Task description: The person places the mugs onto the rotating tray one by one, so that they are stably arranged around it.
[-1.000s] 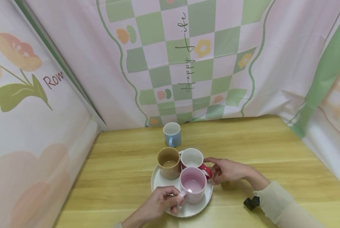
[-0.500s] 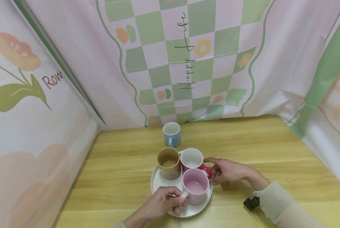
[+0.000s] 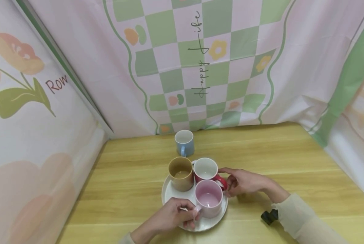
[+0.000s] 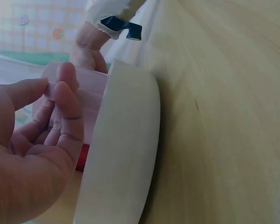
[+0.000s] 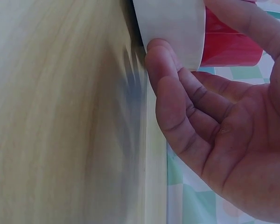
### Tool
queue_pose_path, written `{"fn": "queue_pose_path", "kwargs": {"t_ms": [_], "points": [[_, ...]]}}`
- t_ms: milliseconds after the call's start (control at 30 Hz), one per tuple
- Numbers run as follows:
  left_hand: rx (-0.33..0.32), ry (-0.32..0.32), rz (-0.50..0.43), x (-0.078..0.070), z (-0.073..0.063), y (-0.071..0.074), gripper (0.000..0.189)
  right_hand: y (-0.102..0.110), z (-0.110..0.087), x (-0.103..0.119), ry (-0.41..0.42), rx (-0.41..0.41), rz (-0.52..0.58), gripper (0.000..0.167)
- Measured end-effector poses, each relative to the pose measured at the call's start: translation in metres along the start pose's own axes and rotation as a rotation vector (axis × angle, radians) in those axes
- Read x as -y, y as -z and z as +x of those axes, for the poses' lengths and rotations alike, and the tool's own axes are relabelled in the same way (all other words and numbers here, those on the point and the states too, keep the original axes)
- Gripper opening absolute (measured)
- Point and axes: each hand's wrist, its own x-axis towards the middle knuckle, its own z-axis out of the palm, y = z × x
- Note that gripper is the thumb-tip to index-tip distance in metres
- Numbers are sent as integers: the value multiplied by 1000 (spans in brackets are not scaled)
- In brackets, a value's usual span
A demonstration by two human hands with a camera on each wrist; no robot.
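Observation:
In the head view a white round tray (image 3: pixel 177 195) carries a brown mug (image 3: pixel 180 184), a red mug (image 3: pixel 205 178) with a white inside, and a pink mug (image 3: pixel 210 210) at the front. My left hand (image 3: pixel 174 215) pinches the pink mug's handle between thumb and fingers, clearer in the left wrist view. My right hand (image 3: pixel 246 183) is at the tray's right, beside the red mug's handle. Its fingers are loosely bent, with fingertips against the tray's side in the right wrist view. The thumb tip is cut off there.
Behind the tray a blue mug (image 3: pixel 185 147) with a white inside stands on the wooden table (image 3: pixel 133 183), its handle toward me. A patterned curtain (image 3: pixel 218 67) hangs along the back edge. Cloth walls (image 3: pixel 56 135) close off both sides.
The pink mug has shifted slightly right on the tray, and my left hand has moved with its handle. My right hand and the other mugs have stayed in place.

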Motion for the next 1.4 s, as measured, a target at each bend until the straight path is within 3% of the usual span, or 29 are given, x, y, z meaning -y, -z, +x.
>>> {"fn": "queue_pose_path", "kwargs": {"t_ms": [200,400,1033,1400], "points": [[-41,21,16,-3,-2,4,24,1,0,2,4,2,27,86],[-71,34,-43,-3,-3,4,25,2,-1,4,1,-3,46,90],[-151,55,-116,-1,0,-17,25,2,-2,6,-13,-8,35,90],[-147,30,-49,-4,-3,-11,25,1,-1,5,-5,-4,38,90]]}}
